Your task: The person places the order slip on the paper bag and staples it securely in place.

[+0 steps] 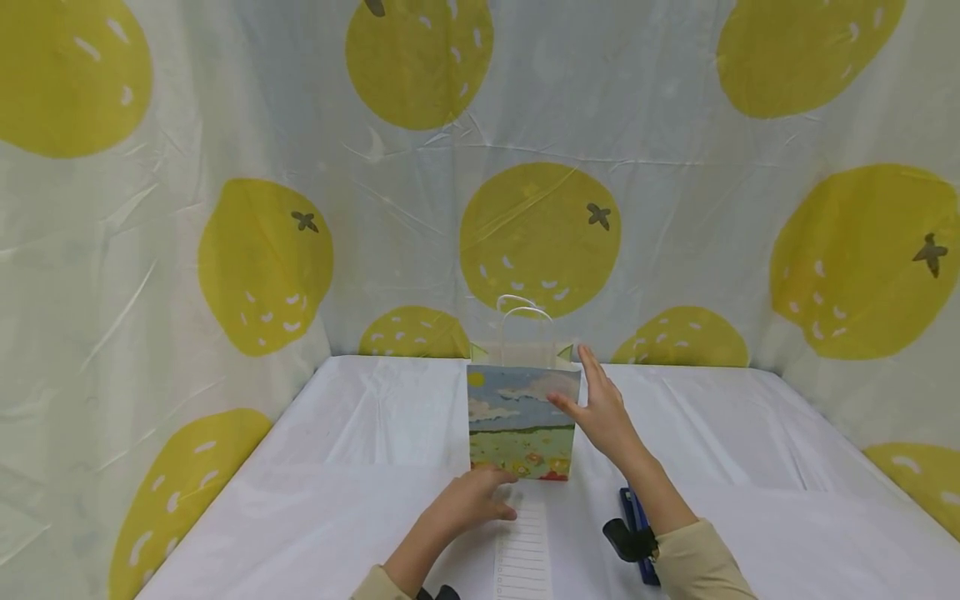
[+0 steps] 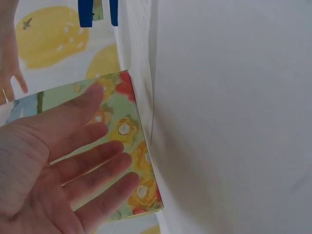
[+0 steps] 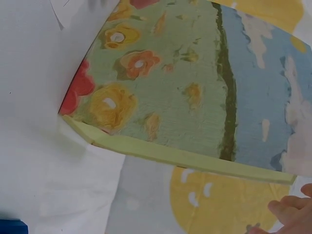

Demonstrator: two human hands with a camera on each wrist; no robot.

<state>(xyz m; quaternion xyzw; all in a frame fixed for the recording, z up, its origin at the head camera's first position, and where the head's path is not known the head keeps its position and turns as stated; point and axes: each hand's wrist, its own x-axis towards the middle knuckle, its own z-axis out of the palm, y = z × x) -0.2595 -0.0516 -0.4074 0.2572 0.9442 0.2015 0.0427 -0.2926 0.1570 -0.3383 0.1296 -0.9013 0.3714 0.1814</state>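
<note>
A paper gift bag [image 1: 517,417] with white handles stands upright on the white-covered table. Its front shows a sky and a flower meadow. My left hand [image 1: 472,502] is at the bag's lower front, and in the left wrist view its fingers [image 2: 105,165] are spread before the printed flowers; contact is unclear. Beside the bag's upper right edge is my right hand [image 1: 603,417], thumb across the front and fingers extended along the side. The right wrist view catches only its fingertips [image 3: 292,212] near the bag's top corner.
A lined paper strip [image 1: 522,550] with small checkboxes lies in front of the bag. Right of it is a long dark blue object [image 1: 636,517], partly hidden by the right wrist and its black strap. A lemon-print curtain [image 1: 660,208] encloses the table's back and sides.
</note>
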